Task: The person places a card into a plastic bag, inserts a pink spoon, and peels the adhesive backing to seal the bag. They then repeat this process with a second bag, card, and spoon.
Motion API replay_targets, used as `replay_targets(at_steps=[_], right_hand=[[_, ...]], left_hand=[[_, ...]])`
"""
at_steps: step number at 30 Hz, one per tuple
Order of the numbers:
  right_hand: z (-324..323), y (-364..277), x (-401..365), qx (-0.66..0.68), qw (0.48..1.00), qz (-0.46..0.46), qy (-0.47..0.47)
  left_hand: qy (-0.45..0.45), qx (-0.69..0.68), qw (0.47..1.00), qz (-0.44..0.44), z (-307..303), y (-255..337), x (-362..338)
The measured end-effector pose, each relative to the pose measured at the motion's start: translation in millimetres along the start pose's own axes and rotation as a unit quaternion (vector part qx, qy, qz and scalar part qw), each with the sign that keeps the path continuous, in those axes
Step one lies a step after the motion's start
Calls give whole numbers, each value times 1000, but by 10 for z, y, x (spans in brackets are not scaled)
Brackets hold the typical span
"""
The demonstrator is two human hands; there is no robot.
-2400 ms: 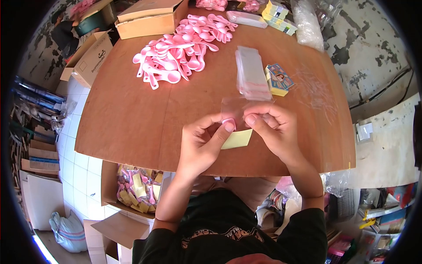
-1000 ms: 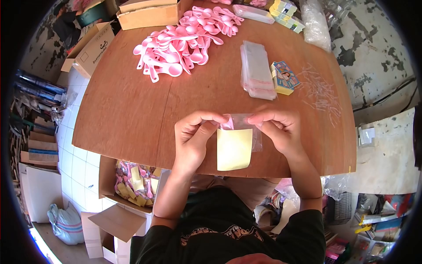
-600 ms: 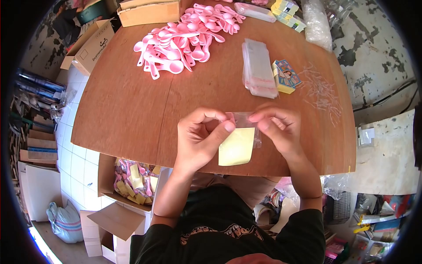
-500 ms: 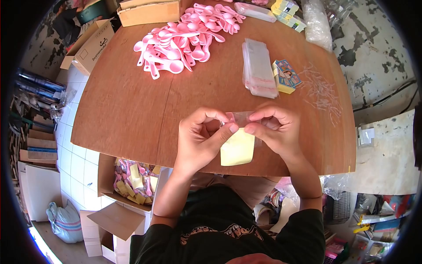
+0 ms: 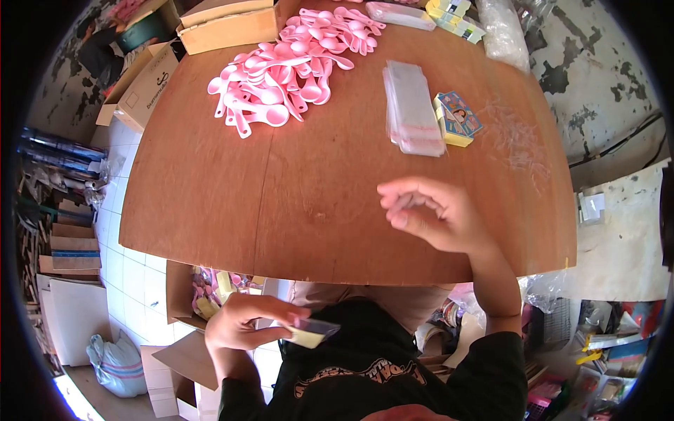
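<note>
My left hand [image 5: 246, 323] is off the table's front edge, low in front of my body. Its fingers and thumb pinch a small clear plastic bag with a pale yellow card [image 5: 307, 337] in it. My right hand [image 5: 439, 214] is over the front right of the table, fingers curved and thumb apart, with nothing in it. Beyond it lie a stack of clear plastic bags [image 5: 413, 105] and a small stack of printed cards [image 5: 460, 119]. A pile of pink spoons [image 5: 281, 81] covers the table's far left part.
The brown wooden table [image 5: 316, 203] has thin clear strips [image 5: 516, 140] scattered on its right side. Below its left front edge stands a cardboard box [image 5: 181, 291] with pink spoons and yellow cards in it. An open carton [image 5: 172, 372] is near my left arm.
Both hands held the bag over the table before. My right hand has let go of it; my left hand has carried it down and left, past the table edge.
</note>
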State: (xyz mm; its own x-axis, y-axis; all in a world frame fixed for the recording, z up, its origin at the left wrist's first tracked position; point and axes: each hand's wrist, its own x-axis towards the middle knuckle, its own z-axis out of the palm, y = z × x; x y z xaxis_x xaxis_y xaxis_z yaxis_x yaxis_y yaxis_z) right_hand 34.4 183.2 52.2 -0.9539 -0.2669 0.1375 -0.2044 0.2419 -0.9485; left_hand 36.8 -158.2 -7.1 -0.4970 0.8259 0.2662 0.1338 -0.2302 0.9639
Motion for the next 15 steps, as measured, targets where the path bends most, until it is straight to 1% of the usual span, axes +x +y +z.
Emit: replay_targets(at_steps=[1,2,3,4,5,6,7,8,9,10,11,12,13,14,15], right_hand=[[-67,27,21,-43,999,-2,-12],[-108,32,30,-44,999,-4,-11],[-141,34,41,-86,996,-9,-9],[-161,37,48,-126,992,-14,-6],[-174,22,59,-124,992,-16,-4],[-187,-11,73,-248,968,-38,31],[-209,-29,91,-368,926,-58,65],[-260,21,144,-369,925,-59,68],[-340,131,229,-432,890,-103,101],[-425,252,301,-494,847,-145,132],[-495,401,340,-570,797,-137,143],[-539,519,352,-572,796,-137,145],[-578,615,374,-618,763,-124,146],[-602,679,399,-661,728,-112,146],[-593,706,400,-653,743,-80,125]], left_hand=[[22,-34,998,-52,-37,-93,-206],[45,-66,992,-101,-67,-198,-419],[93,-37,976,-195,-92,-289,-618],[140,-8,948,-287,-130,-368,-794],[125,151,902,-385,-207,-427,-917],[121,347,853,-371,-210,-548,-1139],[104,431,786,-430,-170,-672,-1378],[87,509,709,-481,-149,-743,-1509],[86,511,709,-478,-157,-721,-1440],[95,404,768,-488,-141,-678,-1307],[100,290,814,-493,-108,-656,-1194],[76,216,853,-468,-71,-705,-1123],[53,141,886,-439,-14,-677,-936],[-12,123,917,-380,47,-571,-736],[-48,62,926,-369,108,-377,-476]])
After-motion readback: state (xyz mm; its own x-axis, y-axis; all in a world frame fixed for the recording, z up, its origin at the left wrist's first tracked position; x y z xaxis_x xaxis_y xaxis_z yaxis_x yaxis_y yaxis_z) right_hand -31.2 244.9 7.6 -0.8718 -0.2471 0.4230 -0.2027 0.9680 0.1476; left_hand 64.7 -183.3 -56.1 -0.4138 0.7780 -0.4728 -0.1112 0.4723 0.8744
